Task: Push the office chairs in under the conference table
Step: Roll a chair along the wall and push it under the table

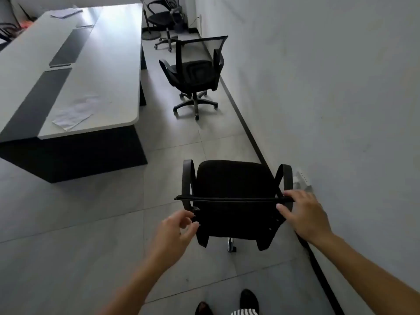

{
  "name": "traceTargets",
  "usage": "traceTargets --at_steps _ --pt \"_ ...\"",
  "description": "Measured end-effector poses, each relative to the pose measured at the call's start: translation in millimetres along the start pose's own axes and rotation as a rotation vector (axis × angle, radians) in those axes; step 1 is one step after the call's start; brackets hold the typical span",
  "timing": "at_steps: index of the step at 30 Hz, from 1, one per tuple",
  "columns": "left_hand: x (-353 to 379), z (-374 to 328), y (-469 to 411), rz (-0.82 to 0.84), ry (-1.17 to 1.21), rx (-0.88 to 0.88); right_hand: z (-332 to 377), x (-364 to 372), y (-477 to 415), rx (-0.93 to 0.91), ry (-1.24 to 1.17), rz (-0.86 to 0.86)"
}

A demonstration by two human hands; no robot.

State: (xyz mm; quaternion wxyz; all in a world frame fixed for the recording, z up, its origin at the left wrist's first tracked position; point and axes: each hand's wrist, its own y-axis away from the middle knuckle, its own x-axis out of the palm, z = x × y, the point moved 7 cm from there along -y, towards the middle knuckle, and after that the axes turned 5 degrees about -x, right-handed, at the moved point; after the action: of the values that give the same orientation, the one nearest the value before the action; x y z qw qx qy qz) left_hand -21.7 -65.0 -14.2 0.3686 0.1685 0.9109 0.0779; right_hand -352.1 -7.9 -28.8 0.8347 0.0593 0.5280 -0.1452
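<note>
Grey floor tiles point(79, 223) meet a pale wall point(341, 87) along a black baseboard point(241, 114); a white power strip point(302, 179) sits against that wall; a creased paper sheet point(75, 112) lies far left

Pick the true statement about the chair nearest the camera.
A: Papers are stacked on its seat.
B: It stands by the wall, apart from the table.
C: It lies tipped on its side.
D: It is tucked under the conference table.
B: the nearest chair stands upright beside the wall, with open floor between it and the conference table.
</note>
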Motion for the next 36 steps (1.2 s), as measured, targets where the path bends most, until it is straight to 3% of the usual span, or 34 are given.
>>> traceTargets --at_steps 5,12,15,23,36 --pt "21 -9 -57 -0.010 -0.246 0.101 -20 37 -37 0.125 0.172 0.252" --pt "65 7 -115 0.107 -0.572 0.148 -23 48 -51 -0.098 0.351 0.433" --pt "83 18 -134 0.183 -0.644 0.079 -25 50 -67 -0.180 0.423 0.367" --pt "106 20 -189 0.115 -0.586 0.004 -52 60 -137 -0.365 0.503 0.252" --pt "82 -13 -325 0.005 -0.615 -0.088 -37 69 -340 -0.418 0.474 0.348"
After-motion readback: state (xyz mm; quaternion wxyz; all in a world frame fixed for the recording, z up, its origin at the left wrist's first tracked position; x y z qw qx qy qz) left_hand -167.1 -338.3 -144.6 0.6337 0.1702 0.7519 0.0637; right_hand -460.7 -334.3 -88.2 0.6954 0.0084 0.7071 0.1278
